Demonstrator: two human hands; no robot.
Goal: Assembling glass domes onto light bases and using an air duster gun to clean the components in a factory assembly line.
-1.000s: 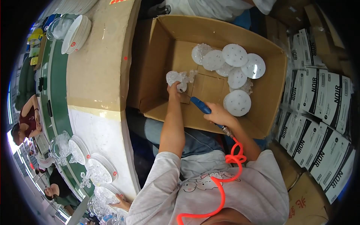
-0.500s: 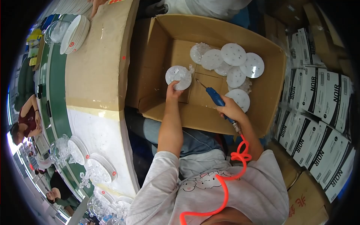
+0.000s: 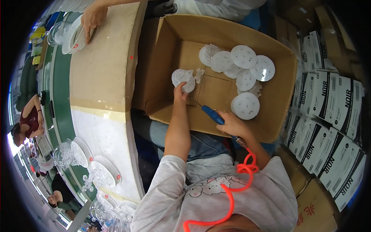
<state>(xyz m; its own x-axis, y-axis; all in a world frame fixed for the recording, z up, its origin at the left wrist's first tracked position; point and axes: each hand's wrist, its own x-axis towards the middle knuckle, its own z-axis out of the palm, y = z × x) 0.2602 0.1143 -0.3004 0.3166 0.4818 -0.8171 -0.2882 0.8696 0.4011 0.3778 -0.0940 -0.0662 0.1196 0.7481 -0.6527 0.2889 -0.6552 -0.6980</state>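
My left hand (image 3: pixel 179 92) grips a round white disc (image 3: pixel 182 76) over the left part of an open cardboard box (image 3: pixel 154 65). Clear plastic pieces (image 3: pixel 199 75) jut from the disc's right side. In my right hand (image 3: pixel 234 125) is a blue air blow gun (image 3: pixel 212 115), its thin metal nozzle pointing up and left, just right of my left wrist. A red coiled hose (image 3: pixel 247 168) runs from its back end down over my shirt. Several white discs with small dark marks (image 3: pixel 244 105) lie loosely piled in the box's right half, with clear pieces under some.
To the left stands a table with a cardboard-covered top (image 3: pixel 102 73), holding stacked white plates (image 3: pixel 105 170) and clear plastic parts (image 3: pixel 89 182). Another person's hand (image 3: pixel 94 19) touches a plate stack (image 3: pixel 72 38) at its far end. Printed white cartons (image 3: pixel 328 135) are stacked on the right.
The blow gun and my right hand have moved left and slightly nearer me. The held disc has tilted, showing its clear pieces more. Another person's hand has reached onto the far plate stack.
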